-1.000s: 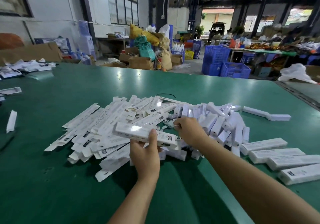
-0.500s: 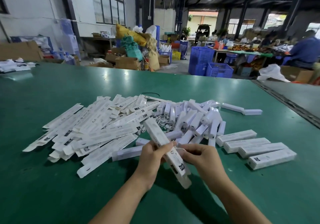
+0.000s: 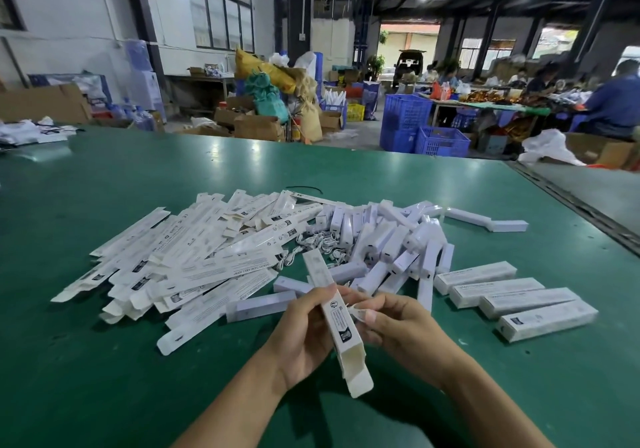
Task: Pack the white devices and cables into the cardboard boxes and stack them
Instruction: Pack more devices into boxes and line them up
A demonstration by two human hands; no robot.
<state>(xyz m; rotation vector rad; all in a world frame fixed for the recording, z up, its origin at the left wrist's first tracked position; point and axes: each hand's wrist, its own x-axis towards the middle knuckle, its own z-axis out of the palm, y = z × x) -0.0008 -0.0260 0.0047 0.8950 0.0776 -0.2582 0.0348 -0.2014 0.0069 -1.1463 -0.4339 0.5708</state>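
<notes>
White boxes (image 3: pixel 214 264), green table (image 3: pixel 104 361)

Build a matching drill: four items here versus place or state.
Items
1. long white cardboard box with one open end
2. flat unfolded white cardboard box blanks
3. four closed white cardboard boxes
4. white plastic stick-shaped devices

Place or state
A. heaped mid-table
B. lined up side by side at right
C. held by left hand and right hand
D. piled at left

Pairs: 1-C, 2-D, 3-B, 4-A

Flat boxes (image 3: pixel 180 260) heaped left of centre on the desk (image 3: pixel 104 361), devices (image 3: pixel 388 239) centre, packed boxes (image 3: pixel 512 298) lined up right.
</notes>
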